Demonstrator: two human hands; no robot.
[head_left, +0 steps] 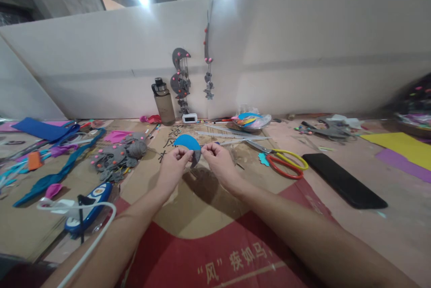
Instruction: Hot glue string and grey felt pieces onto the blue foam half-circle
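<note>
Both hands were up over the cardboard sheet (202, 207): my left hand (173, 162) pinched the edge of a small grey felt piece (196, 158), fingers pressed together, and my right hand (218, 160) pinched its other side. A blue half-disc (186, 142) lay on the cardboard just behind them. Scissors (283, 160) sat to the right, black phone (343, 180) further right, water bottle (164, 102) at the back wall

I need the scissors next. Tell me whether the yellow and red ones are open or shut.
Open. The scissors lie flat on the cardboard beside the right hand, yellow and red handle loops spread apart; neither hand touches them.
</note>
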